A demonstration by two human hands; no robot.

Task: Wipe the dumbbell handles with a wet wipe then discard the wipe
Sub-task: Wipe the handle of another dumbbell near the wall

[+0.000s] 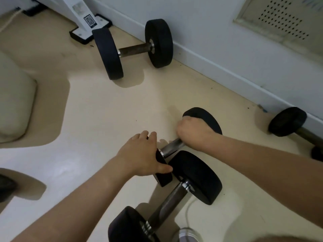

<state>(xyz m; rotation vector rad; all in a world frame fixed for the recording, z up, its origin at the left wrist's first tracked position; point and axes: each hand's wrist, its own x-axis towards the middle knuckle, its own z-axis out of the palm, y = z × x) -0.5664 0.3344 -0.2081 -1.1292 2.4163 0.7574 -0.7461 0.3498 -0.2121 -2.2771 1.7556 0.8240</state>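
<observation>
A black dumbbell lies on the cream floor in the middle of the view. Its metal handle (pixel 172 147) shows between my two hands. My right hand (pixel 194 132) is closed around the handle near the far weight (pixel 208 117). No wipe shows in that fist. My left hand (pixel 141 157) rests on top of the near weight (pixel 161 173), thumb pressed to its side. A second dumbbell (pixel 174 194) lies just in front, one weight touching the first dumbbell.
A third dumbbell (pixel 134 49) lies farther off by the white skirting board (pixel 227 70). Part of another dumbbell (pixel 288 122) lies at the right against the wall. A white machine base (pixel 83 25) stands top left, a pale padded object (pixel 15 105) at the left.
</observation>
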